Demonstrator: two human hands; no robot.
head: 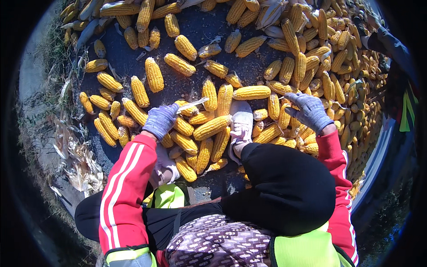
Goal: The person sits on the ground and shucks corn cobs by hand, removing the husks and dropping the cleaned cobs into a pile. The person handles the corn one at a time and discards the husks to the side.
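My left hand (161, 119), in a grey-blue knitted glove, is closed around one end of a thin pale strip (194, 104). It could be a dry husk or a slim tool; I cannot tell which. The strip lies across a husked yellow corn cob (187, 110) just beyond the fingers. My right hand (305, 110), gloved the same way, has its fingers apart over the cobs to the right. Nothing shows in its grasp, though the palm is hidden. Between my shoes, several husked cobs lie loosely piled, one long cob (212, 127) on top.
A large heap of cobs (337, 63) spreads along the right. Scattered cobs lie on a dark ground surface (130, 63). Dry husks (80, 160) are piled at left. My white shoe (241, 121) stands among the cobs. Another person's sleeve (393, 46) shows at upper right.
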